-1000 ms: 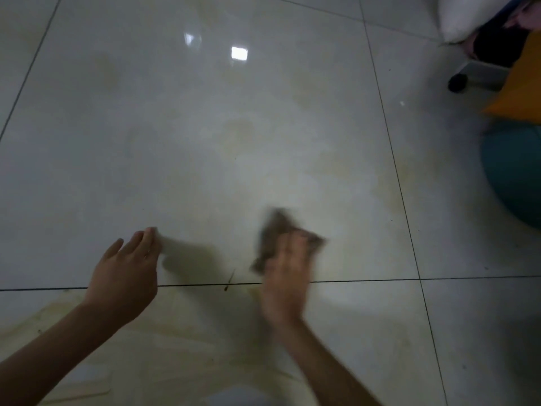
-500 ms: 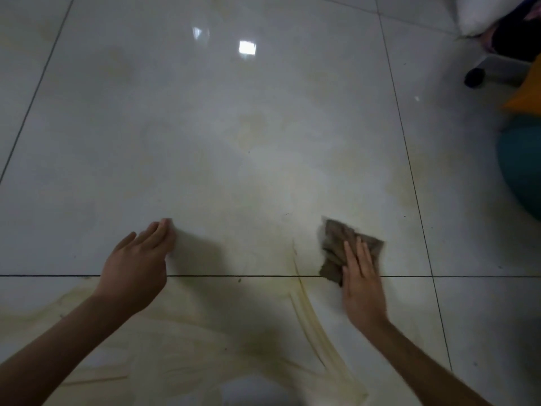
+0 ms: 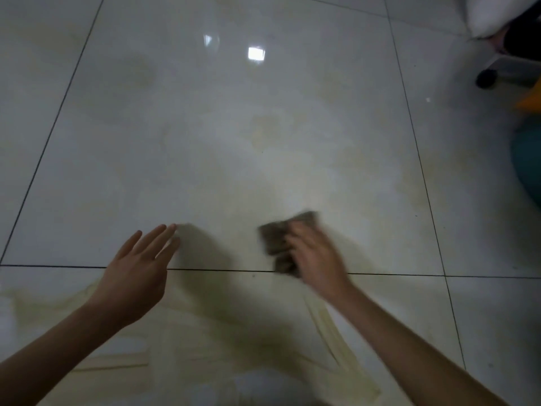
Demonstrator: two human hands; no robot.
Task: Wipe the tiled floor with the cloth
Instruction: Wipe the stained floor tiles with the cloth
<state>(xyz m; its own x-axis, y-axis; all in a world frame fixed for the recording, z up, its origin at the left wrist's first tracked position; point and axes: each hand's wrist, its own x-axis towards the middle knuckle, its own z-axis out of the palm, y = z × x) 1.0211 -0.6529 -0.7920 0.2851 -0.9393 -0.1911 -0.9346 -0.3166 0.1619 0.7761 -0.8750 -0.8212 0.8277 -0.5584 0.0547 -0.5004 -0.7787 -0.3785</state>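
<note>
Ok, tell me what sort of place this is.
Probably an indoor room, home or office: glossy tiled floor with light reflections, a black castor wheel under white furniture at top right, and a teal rounded object nearby.

Right hand [image 3: 314, 253]: is pressing the brown cloth [image 3: 276, 238] on the tiled floor [image 3: 263, 142], blurred.
Left hand [image 3: 137, 271]: is reaching forward over the floor, fingers straight.

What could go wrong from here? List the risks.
The brown cloth under the right hand looks soiled, so it may only smear the yellowish streaks on the near tile. The left hand, fingers straight at the glossy tiled floor, could slip if it takes weight.
</note>
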